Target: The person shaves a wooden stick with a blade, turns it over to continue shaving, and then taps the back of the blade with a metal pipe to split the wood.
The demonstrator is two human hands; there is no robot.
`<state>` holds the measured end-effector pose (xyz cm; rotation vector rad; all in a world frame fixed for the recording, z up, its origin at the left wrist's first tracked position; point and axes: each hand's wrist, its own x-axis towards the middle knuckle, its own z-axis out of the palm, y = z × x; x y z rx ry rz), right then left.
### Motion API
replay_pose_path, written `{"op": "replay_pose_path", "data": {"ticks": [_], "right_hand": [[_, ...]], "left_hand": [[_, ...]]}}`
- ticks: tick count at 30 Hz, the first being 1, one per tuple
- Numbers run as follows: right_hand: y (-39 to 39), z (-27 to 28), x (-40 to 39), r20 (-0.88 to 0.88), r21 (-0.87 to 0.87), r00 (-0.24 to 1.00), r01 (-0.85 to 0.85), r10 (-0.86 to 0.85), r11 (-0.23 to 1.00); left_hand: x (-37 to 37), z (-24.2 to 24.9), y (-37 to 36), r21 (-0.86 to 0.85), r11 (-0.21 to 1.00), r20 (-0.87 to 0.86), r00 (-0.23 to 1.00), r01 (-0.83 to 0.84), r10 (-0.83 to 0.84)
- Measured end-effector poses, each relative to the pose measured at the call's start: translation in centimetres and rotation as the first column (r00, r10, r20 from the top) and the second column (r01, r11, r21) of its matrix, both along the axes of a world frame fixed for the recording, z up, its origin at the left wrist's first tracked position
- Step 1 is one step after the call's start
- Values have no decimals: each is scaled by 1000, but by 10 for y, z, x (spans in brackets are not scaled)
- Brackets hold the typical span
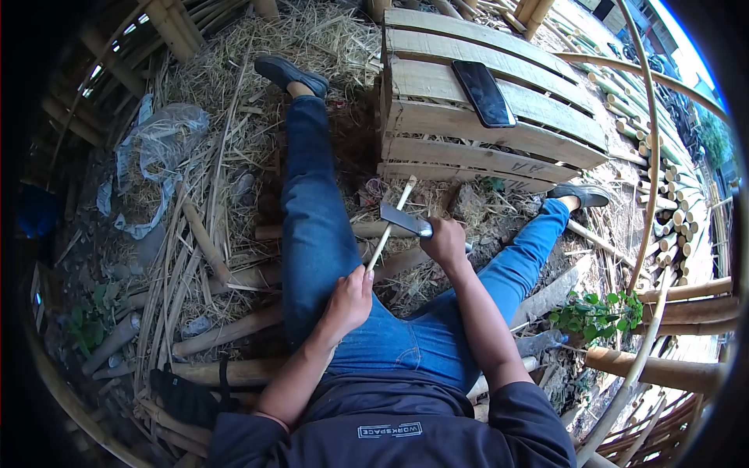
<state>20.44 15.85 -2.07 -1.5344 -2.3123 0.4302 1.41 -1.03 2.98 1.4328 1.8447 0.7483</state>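
Observation:
Between my legs, my left hand (350, 303) is closed round the lower end of a thin, pale bamboo stick (379, 251). The stick slants up and to the right, away from me. In my right hand (446, 243) is the handle of a knife with a broad, flat blade (400, 219). This blade points left and crosses the stick above my left hand, overlapping it in this view. Most of the knife's handle is hidden inside my fist.
A slatted wooden crate (437, 117) stands ahead, with a phone (484, 94) on top. Cut bamboo poles (672, 207) are piled at the right. Straw, bamboo offcuts and a crumpled plastic bag (168, 144) cover the ground at left. A leafy plant (597, 316) grows at right.

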Motion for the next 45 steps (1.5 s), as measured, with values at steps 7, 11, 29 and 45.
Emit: {"op": "replay_pose_path", "data": {"ticks": [7,11,29,45], "right_hand": [[1,-29,1,-170,-228,984,17,-57,974],[-20,-10,-6,-154,-247,988,-52,14,967],[-25,4,-20,-18,-251,997,-78,76,965],[-35,-4,-24,-89,-216,991,-119,102,969]], "left_hand": [[-8,-10,4,-59,998,83,996,-24,29],[-6,-17,3,-80,994,174,981,-71,84],[-8,-8,5,-58,998,35,999,23,-21],[-3,-15,-1,19,1000,-31,999,-13,13]]}}
